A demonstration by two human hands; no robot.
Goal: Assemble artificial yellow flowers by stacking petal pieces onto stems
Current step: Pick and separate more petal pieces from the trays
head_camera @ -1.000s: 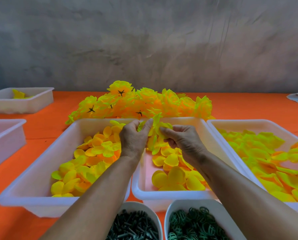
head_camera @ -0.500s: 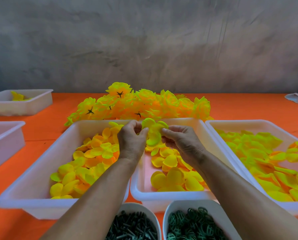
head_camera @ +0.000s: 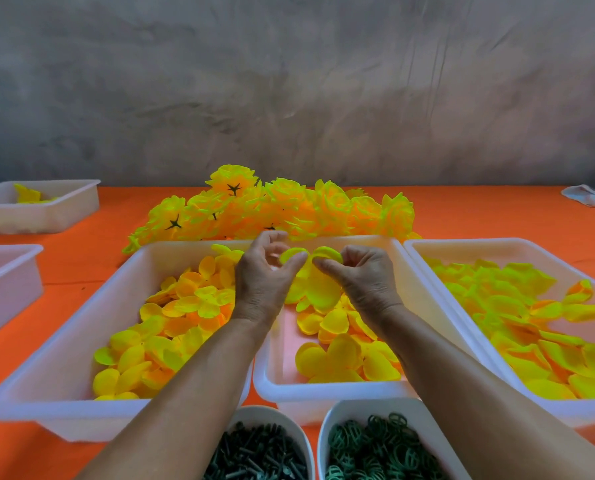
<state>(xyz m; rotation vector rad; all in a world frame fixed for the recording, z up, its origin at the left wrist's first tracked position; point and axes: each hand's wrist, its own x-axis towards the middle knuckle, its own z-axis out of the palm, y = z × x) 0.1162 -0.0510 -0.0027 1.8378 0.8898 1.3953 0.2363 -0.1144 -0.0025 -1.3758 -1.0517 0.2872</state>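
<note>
- Yellow finished flowers (head_camera: 282, 213) piled at back of orange table (head_camera: 479, 220): many done already.
- Held over middle tray (head_camera: 323, 393): petal piece (head_camera: 318, 285), pinched from both sides by left hand (head_camera: 263, 282) and right hand (head_camera: 365, 282).
- Stem under petals: cannot tell.
- Left to do: plenty, judging by loose petals (head_camera: 171, 327) in trays, dark stems (head_camera: 254, 455) and green rings (head_camera: 379, 448) in front bowls.

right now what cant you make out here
- Stem, head view: none shows; the left hand and right hand pinch a petal piece and cover its centre.
- Left hand's upper fingers: motion-blurred.
- Two bowls of green parts: cut off by the bottom edge.
- Far-right cloth: cut off.
</note>
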